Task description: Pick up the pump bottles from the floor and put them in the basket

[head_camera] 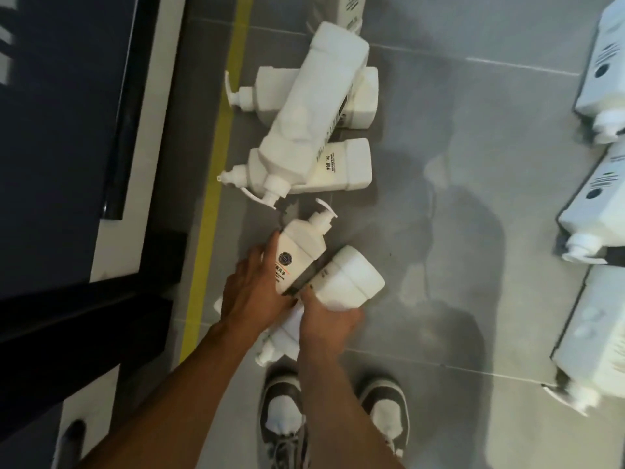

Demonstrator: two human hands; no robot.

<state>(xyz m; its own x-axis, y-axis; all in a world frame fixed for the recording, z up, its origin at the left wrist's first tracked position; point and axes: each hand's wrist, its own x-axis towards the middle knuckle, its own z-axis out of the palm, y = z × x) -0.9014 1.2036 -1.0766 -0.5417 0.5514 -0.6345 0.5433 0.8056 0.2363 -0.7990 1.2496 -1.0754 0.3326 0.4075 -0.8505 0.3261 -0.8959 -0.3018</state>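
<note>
Nearest, shoes point(280, 411) planted on the grey tiled floor point(439, 299). Just above them, right hand point(324, 319) curled over the body of a white pump bottle point(348, 279), base pointing up and right, pump end poking out below the wrist. Beside it, left hand point(250, 292) wrapped round a second bottle point(299, 252) with a round dark logo, pump pointing away. Both bottles touching each other; impossible to tell whether lifted clear of the tiles or resting on them. Reads as the pick-up step, one bottle per hand.

Further out, a heap of bottles point(314, 106) beside the yellow line point(216, 164): one long bottle lying slantwise across at least two others, all on their sides, untouched. Beyond that, part of one more bottle point(351, 11) at the top edge. Off to the right, well apart from the hands, a row of bottles point(602, 204), at least three, also down on the floor.

No basket in view, so no telling how many already sit in it. Judging from the floor alone: plenty left, at least seven bottles beyond the two in hand, and the carry and drop for this pair not yet done.
</note>
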